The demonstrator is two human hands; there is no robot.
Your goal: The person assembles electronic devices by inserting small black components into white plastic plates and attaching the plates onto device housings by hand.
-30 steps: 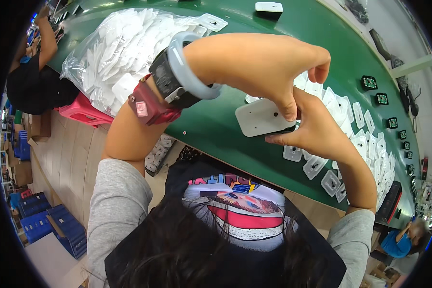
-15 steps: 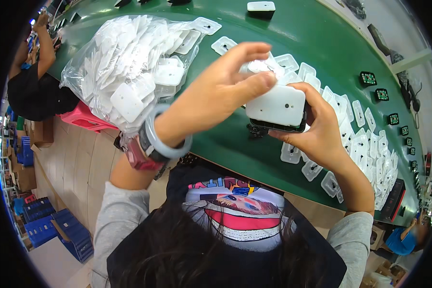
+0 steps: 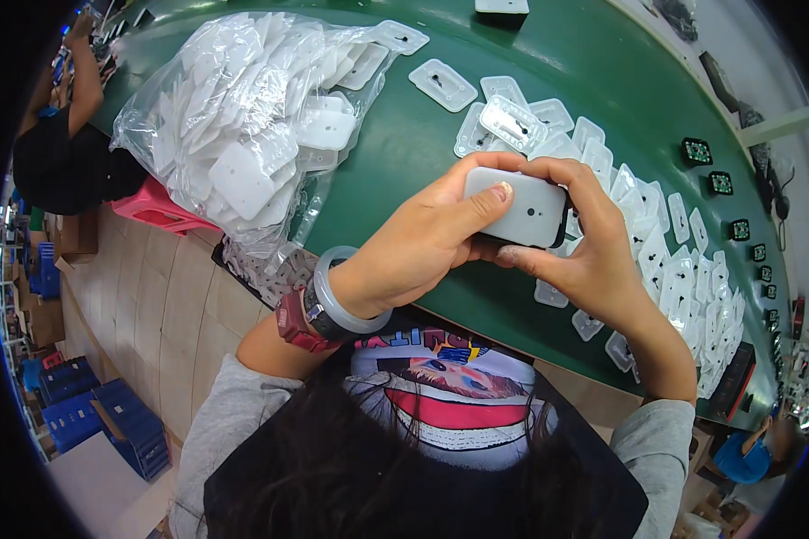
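Observation:
Over the table, both hands grip a black plastic casing with a white rounded cover [image 3: 535, 205] on its top. My left hand [image 3: 436, 220] has its thumb pressed on the cover, its fingers curled round the far side. My right hand [image 3: 593, 238] wraps the right end, thumb on the near edge and fingers at the far edge. The black casing's underside is hidden by the hands. Just beyond lie loose translucent white plastic covers, one of them [image 3: 512, 123] on top of others.
A clear bag [image 3: 243, 117] stuffed with white covers sits at the left, above a pink stool [image 3: 162, 211]. More covers [image 3: 683, 287] spread along the right of the green table [image 3: 404, 135]. Small black units with green boards [image 3: 696, 151] line the far right edge. Another person [image 3: 67, 171] works at far left.
My left hand has come down from above the casing onto the white cover. The cover now sits nearly flush on the casing. A loose translucent cover now lies atop the far pile.

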